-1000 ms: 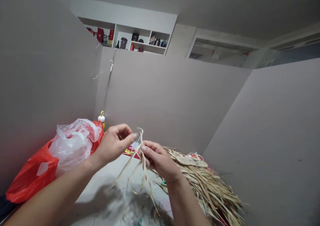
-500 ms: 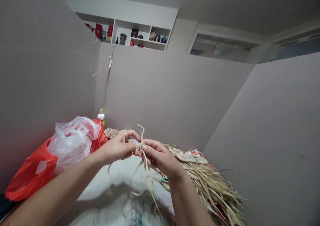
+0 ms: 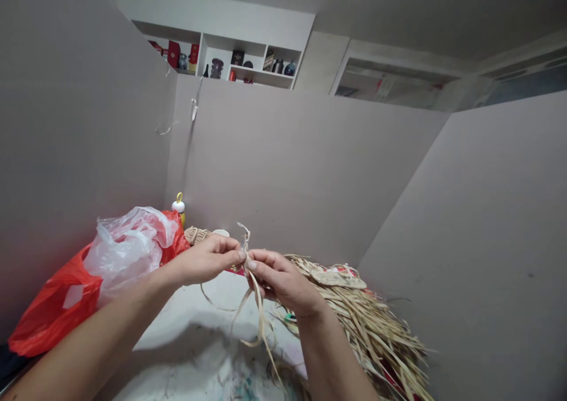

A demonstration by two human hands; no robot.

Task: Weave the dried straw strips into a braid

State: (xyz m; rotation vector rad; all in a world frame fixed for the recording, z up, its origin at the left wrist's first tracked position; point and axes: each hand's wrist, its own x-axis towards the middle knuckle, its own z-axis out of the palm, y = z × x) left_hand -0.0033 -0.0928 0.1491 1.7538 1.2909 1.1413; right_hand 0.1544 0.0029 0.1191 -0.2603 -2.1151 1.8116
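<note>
Above the table, both hands meet at a short braid of pale dried straw strips (image 3: 259, 315). Its thin looped end sticks up over the fingers, and several loose strips dangle below. My left hand (image 3: 212, 259) pinches the braid from the left between thumb and fingertips. From the other side my right hand (image 3: 281, 277) grips it, thumb on top and fingers curled behind. One thin strip curves out beneath my left hand. The exact crossing of the strips is hidden by the fingertips.
A large heap of dried straw (image 3: 376, 324) lies on the right. Red and white plastic bags (image 3: 133, 247) bulge at the left, beside a yellow-and-white bottle (image 3: 178, 206) and a woven piece (image 3: 196, 235). The white table (image 3: 186, 354) is stained; grey partitions surround it.
My left hand's fingers have closed in at the braid, where they were raised and spread around a strip. The braid has shifted slightly left. A strip now curves out under my left hand.
</note>
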